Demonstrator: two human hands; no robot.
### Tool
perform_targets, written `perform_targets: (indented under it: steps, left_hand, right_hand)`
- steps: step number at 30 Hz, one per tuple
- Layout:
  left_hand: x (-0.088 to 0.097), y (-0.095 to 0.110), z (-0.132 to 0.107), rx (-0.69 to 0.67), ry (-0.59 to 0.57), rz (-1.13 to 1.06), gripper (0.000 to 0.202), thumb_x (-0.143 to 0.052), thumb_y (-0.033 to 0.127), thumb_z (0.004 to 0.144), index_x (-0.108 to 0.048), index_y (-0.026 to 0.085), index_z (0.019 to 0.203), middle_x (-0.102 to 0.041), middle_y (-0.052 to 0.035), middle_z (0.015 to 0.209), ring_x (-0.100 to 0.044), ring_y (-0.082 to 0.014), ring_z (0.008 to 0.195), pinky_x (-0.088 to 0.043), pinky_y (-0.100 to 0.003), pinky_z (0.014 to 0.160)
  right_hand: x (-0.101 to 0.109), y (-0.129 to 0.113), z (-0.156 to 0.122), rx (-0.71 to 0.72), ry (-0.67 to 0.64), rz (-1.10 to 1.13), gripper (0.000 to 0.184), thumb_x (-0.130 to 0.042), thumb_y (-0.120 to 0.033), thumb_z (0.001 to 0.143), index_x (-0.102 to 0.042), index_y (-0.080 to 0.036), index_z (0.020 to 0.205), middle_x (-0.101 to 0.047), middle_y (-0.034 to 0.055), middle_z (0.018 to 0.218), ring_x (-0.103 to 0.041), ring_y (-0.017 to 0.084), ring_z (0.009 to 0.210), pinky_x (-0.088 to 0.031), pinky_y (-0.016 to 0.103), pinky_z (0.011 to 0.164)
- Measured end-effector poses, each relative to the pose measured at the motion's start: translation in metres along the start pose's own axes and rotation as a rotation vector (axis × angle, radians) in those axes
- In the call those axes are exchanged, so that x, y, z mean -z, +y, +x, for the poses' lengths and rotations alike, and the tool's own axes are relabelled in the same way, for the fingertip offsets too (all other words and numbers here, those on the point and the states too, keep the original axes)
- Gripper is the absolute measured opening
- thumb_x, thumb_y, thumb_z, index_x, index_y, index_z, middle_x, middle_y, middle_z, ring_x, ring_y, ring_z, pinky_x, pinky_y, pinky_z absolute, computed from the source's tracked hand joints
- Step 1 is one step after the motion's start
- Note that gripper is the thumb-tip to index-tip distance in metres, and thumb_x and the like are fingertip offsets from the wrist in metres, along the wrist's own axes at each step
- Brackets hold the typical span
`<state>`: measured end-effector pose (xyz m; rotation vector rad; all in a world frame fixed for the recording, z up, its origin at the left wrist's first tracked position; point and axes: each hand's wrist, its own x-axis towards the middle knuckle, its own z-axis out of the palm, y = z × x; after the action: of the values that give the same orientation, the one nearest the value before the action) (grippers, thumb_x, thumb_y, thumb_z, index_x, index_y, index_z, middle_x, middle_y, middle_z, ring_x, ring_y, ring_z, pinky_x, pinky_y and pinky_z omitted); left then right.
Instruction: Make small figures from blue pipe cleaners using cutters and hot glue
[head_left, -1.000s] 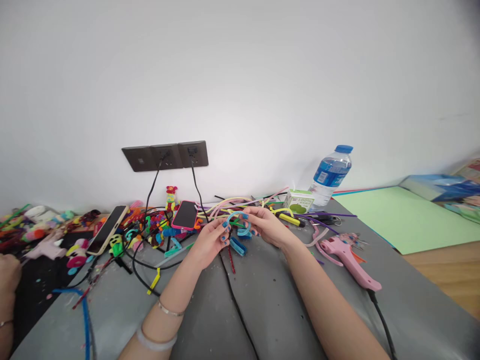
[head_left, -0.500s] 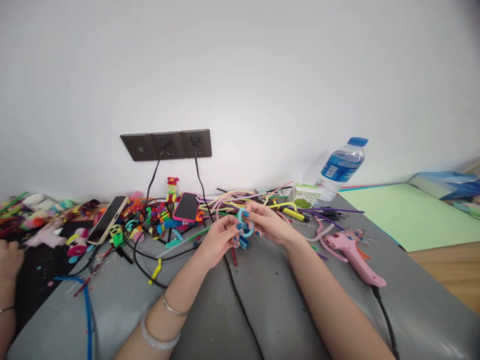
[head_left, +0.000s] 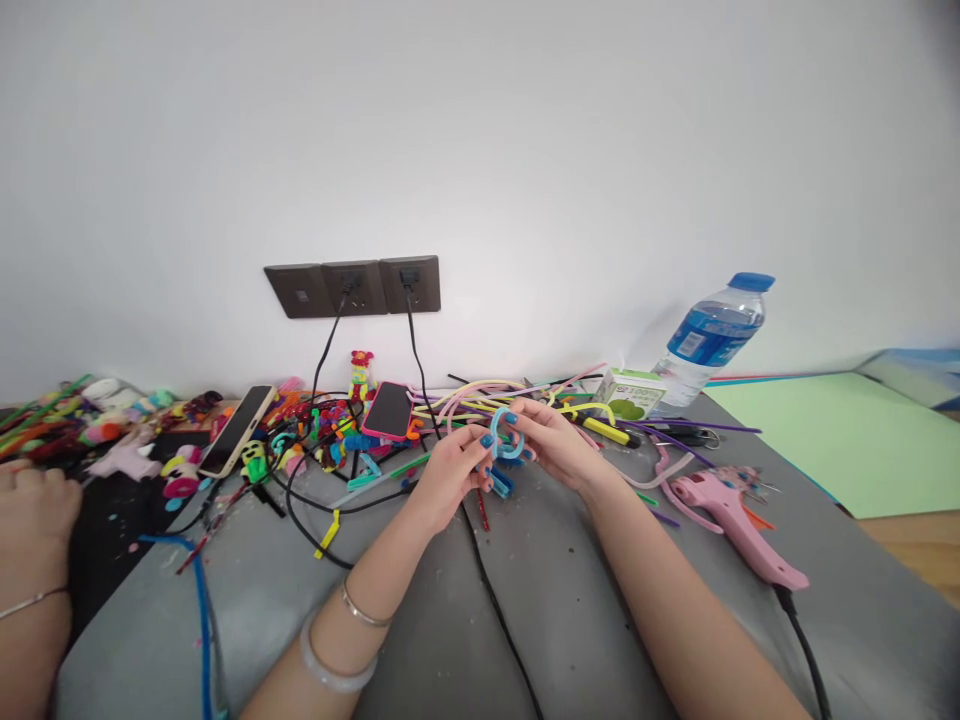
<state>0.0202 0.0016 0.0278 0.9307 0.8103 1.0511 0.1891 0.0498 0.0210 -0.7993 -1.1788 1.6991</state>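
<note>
Between my two hands, above the grey table [head_left: 525, 620], is a light blue pipe cleaner [head_left: 510, 450] bent into loops. My left hand [head_left: 459, 470] pinches its left side between thumb and fingers. On the other side, my right hand [head_left: 551, 440] grips the upper right part with thumb and index finger. Just below and behind the fingers lie some blue pieces [head_left: 502, 484] and a dark red glittery strip [head_left: 484, 510]. Loose pipe cleaners [head_left: 480, 392] in pink, yellow and other colours are heaped behind my hands.
A pink hot glue gun [head_left: 739, 525] lies at right, near a yellow cutter knife [head_left: 606, 431], a green-white box [head_left: 631, 392] and a tilted water bottle [head_left: 712, 335]. Two phones [head_left: 390, 411], cables and colourful figures lie leftward. Another person's hand [head_left: 37, 510] rests at far left.
The view has turned slightly left, so everything sits further right. The blue loops now show at a different angle, and more of the other person's hand is visible.
</note>
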Motion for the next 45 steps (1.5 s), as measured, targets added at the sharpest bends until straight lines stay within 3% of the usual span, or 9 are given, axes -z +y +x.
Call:
perform_targets:
  steps: [7,13,17,22,26,32,38,45]
  left_hand:
    - [0.005,-0.008,0.004,-0.124,0.019,0.235,0.039,-0.079,0.047,0.071,-0.064,0.014,0.085,-0.061,0.0005,0.073,-0.051,-0.0072,0.055,-0.045,-0.021,0.051]
    - [0.007,-0.009,0.006,-0.178,0.102,0.171,0.037,-0.079,0.047,0.07,-0.064,0.015,0.081,-0.059,0.0013,0.065,-0.057,-0.0107,0.058,-0.052,-0.023,0.055]
    - [0.01,-0.008,0.009,-0.2,0.131,0.145,0.035,-0.08,0.045,0.069,-0.065,0.016,0.081,-0.06,0.0007,0.067,-0.059,-0.011,0.059,-0.053,-0.023,0.056]
    - [0.011,-0.01,0.01,-0.219,0.147,0.127,0.033,-0.081,0.042,0.068,-0.066,0.016,0.08,-0.061,0.0006,0.071,-0.06,-0.0109,0.063,-0.056,-0.023,0.059]
    - [0.011,-0.01,0.009,-0.232,0.127,0.132,0.03,-0.082,0.038,0.068,-0.067,0.015,0.08,-0.061,-0.0001,0.076,-0.06,-0.0105,0.067,-0.057,-0.023,0.063]
    - [0.012,-0.004,0.008,-0.261,0.15,0.079,0.03,-0.084,0.033,0.066,-0.066,0.016,0.083,-0.062,0.0001,0.078,-0.06,-0.0096,0.069,-0.058,-0.022,0.064]
    - [0.012,-0.004,0.008,-0.341,0.193,0.069,0.034,-0.084,0.031,0.066,-0.066,0.018,0.091,-0.065,-0.0006,0.08,-0.063,-0.012,0.074,-0.059,-0.024,0.065]
    - [0.016,-0.009,0.01,-0.413,0.286,0.138,0.025,-0.081,0.031,0.071,-0.07,0.017,0.089,-0.071,-0.005,0.087,-0.067,-0.0153,0.08,-0.058,-0.026,0.071]
  right_hand:
    - [0.0,0.002,-0.001,-0.022,-0.07,0.012,0.038,-0.083,-0.045,0.072,-0.056,-0.018,0.072,-0.06,-0.0039,0.062,-0.051,0.006,0.046,-0.039,0.017,0.042]
    - [0.002,-0.001,-0.001,-0.054,-0.06,0.084,0.033,-0.08,-0.042,0.076,-0.057,-0.019,0.08,-0.06,-0.0043,0.066,-0.052,0.006,0.048,-0.039,0.017,0.042]
    - [0.003,-0.003,0.001,-0.047,-0.057,0.126,0.039,-0.078,-0.051,0.076,-0.059,-0.017,0.076,-0.061,-0.0018,0.069,-0.054,0.007,0.05,-0.041,0.018,0.044]
    - [0.003,-0.006,0.0,-0.047,-0.026,0.174,0.04,-0.079,-0.051,0.074,-0.058,-0.017,0.07,-0.053,-0.0048,0.06,-0.045,0.005,0.047,-0.038,0.016,0.042]
    - [0.006,-0.004,-0.003,-0.096,-0.02,0.089,0.044,-0.08,-0.056,0.071,-0.064,-0.016,0.075,-0.047,-0.0064,0.054,-0.041,0.005,0.045,-0.034,0.016,0.039]
    - [0.009,-0.004,-0.004,-0.092,-0.105,-0.002,0.04,-0.081,-0.052,0.073,-0.062,-0.018,0.085,-0.052,-0.0066,0.057,-0.046,0.006,0.043,-0.04,0.016,0.038]
    - [-0.001,-0.006,-0.008,-0.062,-0.188,-0.109,0.032,-0.067,-0.049,0.087,-0.054,-0.02,0.088,-0.041,-0.013,0.039,-0.029,0.004,0.029,-0.029,0.014,0.032]
    - [-0.014,0.001,-0.009,-0.075,-0.328,-0.1,0.03,-0.06,-0.05,0.091,-0.05,-0.022,0.097,-0.047,-0.0127,0.041,-0.034,0.006,0.028,-0.037,0.015,0.032]
